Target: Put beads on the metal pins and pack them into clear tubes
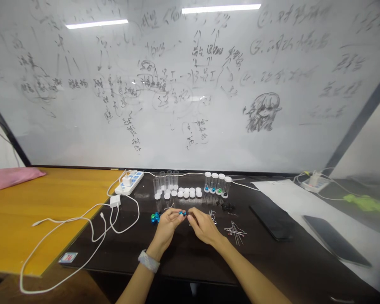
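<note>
My left hand and my right hand meet above the dark tabletop. The left fingertips pinch a small shiny blue bead. The right fingertips sit close beside it, and a small dark item shows near them, too small to identify. A cluster of blue beads lies left of my left hand. Black beads and a bundle of thin metal pins lie right of my right hand. A grey band circles my left wrist.
Beyond my hands stand transparent tubes, rows of white caps, and capped tubes holding coloured beads. A power strip with white cables lies left, beside a yellow table. A phone and tablet lie right.
</note>
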Demonstrator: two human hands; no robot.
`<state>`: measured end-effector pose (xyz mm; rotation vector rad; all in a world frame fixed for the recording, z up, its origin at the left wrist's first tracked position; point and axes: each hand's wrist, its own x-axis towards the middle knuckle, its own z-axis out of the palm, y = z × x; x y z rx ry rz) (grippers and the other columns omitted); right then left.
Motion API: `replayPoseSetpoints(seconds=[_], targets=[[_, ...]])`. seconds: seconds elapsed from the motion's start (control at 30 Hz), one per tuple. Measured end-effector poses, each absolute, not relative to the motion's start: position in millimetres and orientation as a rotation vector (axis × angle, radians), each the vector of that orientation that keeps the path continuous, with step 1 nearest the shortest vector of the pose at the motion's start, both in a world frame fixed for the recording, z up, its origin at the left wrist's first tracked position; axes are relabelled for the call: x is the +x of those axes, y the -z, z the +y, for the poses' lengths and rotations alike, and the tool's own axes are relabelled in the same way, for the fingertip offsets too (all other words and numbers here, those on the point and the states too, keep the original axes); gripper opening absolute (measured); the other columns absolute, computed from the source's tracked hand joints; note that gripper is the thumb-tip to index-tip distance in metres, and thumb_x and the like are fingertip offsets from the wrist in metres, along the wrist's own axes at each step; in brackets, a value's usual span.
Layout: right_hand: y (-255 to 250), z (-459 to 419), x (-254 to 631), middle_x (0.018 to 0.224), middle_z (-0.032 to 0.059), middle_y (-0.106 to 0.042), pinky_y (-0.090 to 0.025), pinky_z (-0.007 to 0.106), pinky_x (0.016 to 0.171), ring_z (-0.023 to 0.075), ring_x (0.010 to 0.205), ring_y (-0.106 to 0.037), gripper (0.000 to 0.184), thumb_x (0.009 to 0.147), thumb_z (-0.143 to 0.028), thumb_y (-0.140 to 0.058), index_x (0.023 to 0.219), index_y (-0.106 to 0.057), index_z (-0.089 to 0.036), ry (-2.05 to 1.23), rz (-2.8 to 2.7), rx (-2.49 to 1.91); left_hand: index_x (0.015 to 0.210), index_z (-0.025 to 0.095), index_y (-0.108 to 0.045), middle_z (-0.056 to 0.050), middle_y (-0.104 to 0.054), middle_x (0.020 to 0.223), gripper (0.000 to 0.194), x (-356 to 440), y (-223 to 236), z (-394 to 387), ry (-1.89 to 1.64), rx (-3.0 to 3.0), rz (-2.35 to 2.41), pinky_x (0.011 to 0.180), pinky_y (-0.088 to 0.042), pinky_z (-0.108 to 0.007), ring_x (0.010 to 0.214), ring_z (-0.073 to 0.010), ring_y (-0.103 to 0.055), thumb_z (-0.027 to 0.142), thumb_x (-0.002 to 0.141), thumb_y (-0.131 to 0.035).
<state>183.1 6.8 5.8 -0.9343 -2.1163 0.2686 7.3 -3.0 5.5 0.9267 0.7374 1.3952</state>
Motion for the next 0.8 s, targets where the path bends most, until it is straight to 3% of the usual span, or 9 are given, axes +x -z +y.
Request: replayPoseSetpoints(seconds=[0.13,0.3,0.43,0.5,0.7,0.8], targets=[[-7.3,5.5,182.9,0.086,0.0023,-0.063,-0.044,0.028,0.067,0.018,0.074,-0.06,0.01,0.098,-0.028,-0.047,0.105,-0.051,-0.022,-0.259,-2.119,-0.922,0.086,0.014,-0.069,-0.01,-0.077,0.088,0.037,7.3,-6.5,-3.3,-1.393,0.92,0.747,0.085,-0.052,-0.029,0.085,-0.0184,-0.071,0.024,0.06,-0.091],[-4.1,8.4,182.0,0.079,0.0015,-0.059,-0.042,0.028,0.067,0.0172,0.071,-0.058,0.026,0.104,-0.028,-0.035,0.084,-0.051,-0.022,-0.215,-2.136,-0.951,0.086,0.014,-0.069,-0.009,-0.077,0.088,0.035,7.2,-5.3,-3.1,-1.392,0.941,0.745,0.085,-0.052,-0.03,0.086,-0.0184,-0.071,0.025,0.061,-0.091],[-5.9,6.9,183.8,0.084,0.001,-0.062,-0.043,0.027,0.066,0.0171,0.072,-0.059,0.009,0.099,-0.028,-0.047,0.102,-0.052,-0.022,-0.251,-2.121,-0.941,0.087,0.014,-0.069,-0.008,-0.077,0.088,0.036,7.2,-5.5,-2.8,-1.398,0.927,0.743,0.086,-0.052,-0.031,0.086,-0.0183,-0.071,0.025,0.061,-0.091],[-6.8,6.3,183.8,0.086,0.0015,-0.062,-0.043,0.027,0.066,0.0173,0.074,-0.06,0.01,0.098,-0.028,-0.048,0.106,-0.051,-0.022,-0.251,-2.12,-0.922,0.087,0.014,-0.068,-0.008,-0.077,0.087,0.035,7.2,-5.4,-2.8,-1.392,0.935,0.744,0.086,-0.052,-0.03,0.085,-0.0184,-0.071,0.025,0.061,-0.091],[-4.1,9.2,182.2,0.079,0.0021,-0.061,-0.043,0.028,0.067,0.0172,0.072,-0.059,0.029,0.105,-0.028,-0.034,0.084,-0.053,-0.022,-0.215,-2.126,-0.927,0.087,0.014,-0.069,-0.009,-0.076,0.089,0.035,7.3,-4.2,-3.0,-1.393,0.951,0.743,0.085,-0.052,-0.03,0.088,-0.0193,-0.071,0.025,0.062,-0.09],[-5.1,8.0,184.2,0.083,0.0021,-0.062,-0.043,0.028,0.066,0.0174,0.072,-0.06,0.015,0.102,-0.029,-0.041,0.098,-0.054,-0.022,-0.241,-2.117,-0.925,0.087,0.014,-0.069,-0.009,-0.076,0.087,0.035,7.3,-5.1,-3.1,-1.396,0.937,0.738,0.085,-0.052,-0.029,0.086,-0.0185,-0.071,0.025,0.062,-0.09]])
